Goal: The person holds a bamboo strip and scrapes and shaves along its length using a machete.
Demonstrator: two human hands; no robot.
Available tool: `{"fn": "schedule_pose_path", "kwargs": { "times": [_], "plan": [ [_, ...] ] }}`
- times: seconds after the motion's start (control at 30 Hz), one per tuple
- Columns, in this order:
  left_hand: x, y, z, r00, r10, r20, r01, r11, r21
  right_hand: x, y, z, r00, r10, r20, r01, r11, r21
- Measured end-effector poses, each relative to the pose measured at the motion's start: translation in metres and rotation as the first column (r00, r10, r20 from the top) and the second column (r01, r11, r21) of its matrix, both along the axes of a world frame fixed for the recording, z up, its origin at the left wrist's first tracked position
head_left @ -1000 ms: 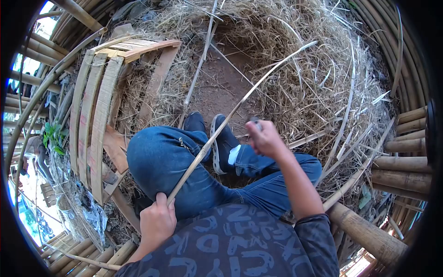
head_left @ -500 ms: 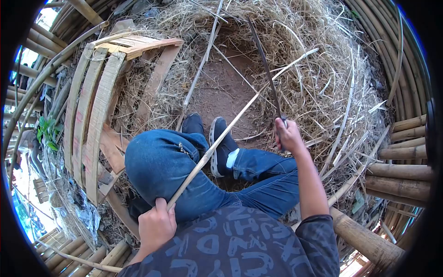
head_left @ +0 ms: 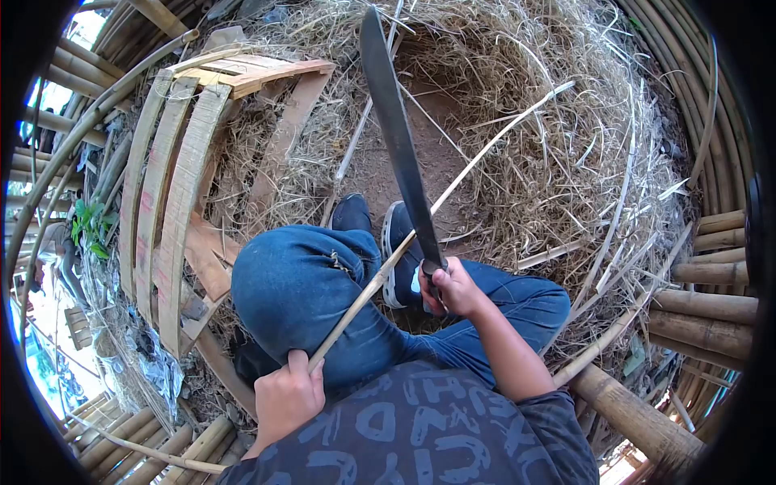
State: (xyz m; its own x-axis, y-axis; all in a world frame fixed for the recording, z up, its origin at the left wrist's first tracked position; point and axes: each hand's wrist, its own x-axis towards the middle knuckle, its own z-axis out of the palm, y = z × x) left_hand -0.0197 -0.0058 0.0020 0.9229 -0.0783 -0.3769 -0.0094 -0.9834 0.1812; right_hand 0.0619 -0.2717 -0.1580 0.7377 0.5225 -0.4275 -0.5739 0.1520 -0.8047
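That one camera, worn on the head, faces forward and down, shirt (head_left: 404,432) close and near, straw (head_left: 541,198) far.

Machete (head_left: 394,129), its handle largely hidden inside the closed right hand (head_left: 451,287), its blade masking a short stretch of the bamboo strip (head_left: 368,293), whose near end is lost within the left hand (head_left: 288,396). Dark printed shirt (head_left: 388,436), cut off by the lower edge, lettering incomplete; farther shoe (head_left: 352,213), partly concealed behind the jeans (head_left: 299,283). Wooden slats (head_left: 182,218), bearing pinkish marks too indistinct to read.
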Motion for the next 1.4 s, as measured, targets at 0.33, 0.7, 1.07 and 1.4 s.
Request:
{"fn": "schedule_pose_path", "kwargs": {
  "times": [0.33, 0.7, 1.07, 1.4],
  "plan": [
    [0.003, 0.003, -0.002, 0.999, -0.029, 0.027, 0.03, 0.998, -0.062, 0.029, -0.054, -0.003, 0.946, 0.187, 0.265, -0.023, 0.854, -0.52],
    [0.0, 0.004, -0.004, 0.999, -0.006, 0.041, 0.008, 0.998, -0.063, 0.035, -0.023, 0.024, 0.913, 0.189, 0.36, 0.073, 0.795, -0.603],
    [0.002, 0.002, -0.004, 0.998, -0.012, 0.06, 0.015, 0.999, -0.051, 0.02, -0.048, 0.004, 0.969, -0.206, 0.136, 0.246, 0.83, -0.5],
    [0.002, -0.006, 0.001, 0.998, 0.041, 0.041, -0.041, 0.999, 0.01, 0.031, -0.019, -0.011, 0.962, 0.111, 0.248, -0.026, 0.946, -0.323]
  ]
}}
